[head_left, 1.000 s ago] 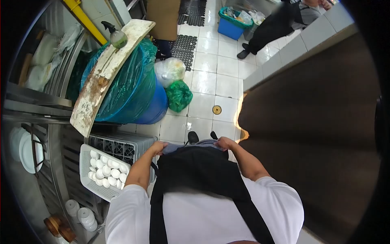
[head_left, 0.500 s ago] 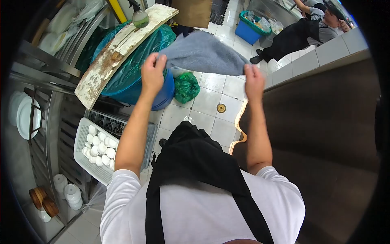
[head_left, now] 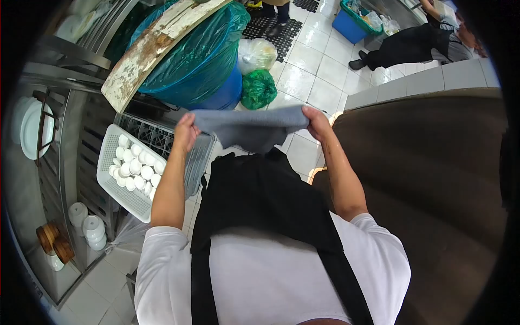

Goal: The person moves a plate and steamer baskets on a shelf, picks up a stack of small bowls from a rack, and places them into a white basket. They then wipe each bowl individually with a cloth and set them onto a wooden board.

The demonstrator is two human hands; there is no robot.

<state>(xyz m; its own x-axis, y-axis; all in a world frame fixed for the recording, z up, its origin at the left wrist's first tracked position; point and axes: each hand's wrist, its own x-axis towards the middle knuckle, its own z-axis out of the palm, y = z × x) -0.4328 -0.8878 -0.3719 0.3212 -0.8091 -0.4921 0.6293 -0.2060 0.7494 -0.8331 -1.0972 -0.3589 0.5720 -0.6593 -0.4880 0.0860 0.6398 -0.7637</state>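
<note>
A grey-blue cloth (head_left: 252, 124) is stretched between my two hands, in front of my black apron (head_left: 254, 195). My left hand (head_left: 187, 132) is closed on its left corner. At the right end, my right hand (head_left: 317, 123) pinches the other corner between thumb and fingers. The upper edge runs nearly straight from hand to hand, and the lower part hangs and bunches toward the apron.
A blue bin (head_left: 216, 89) lined with green plastic bears a worn white board (head_left: 151, 51). Beside it lie a green bag (head_left: 258, 89) and a pale bag (head_left: 257, 56). A crate (head_left: 122, 187) holds small white dishes. Two people stand farther off; a dark surface (head_left: 417, 189) lies right.
Both hands have come down and closer to my body with the cloth. It billowed upward before and now hangs below the hands. Another person's legs now show at the top.
</note>
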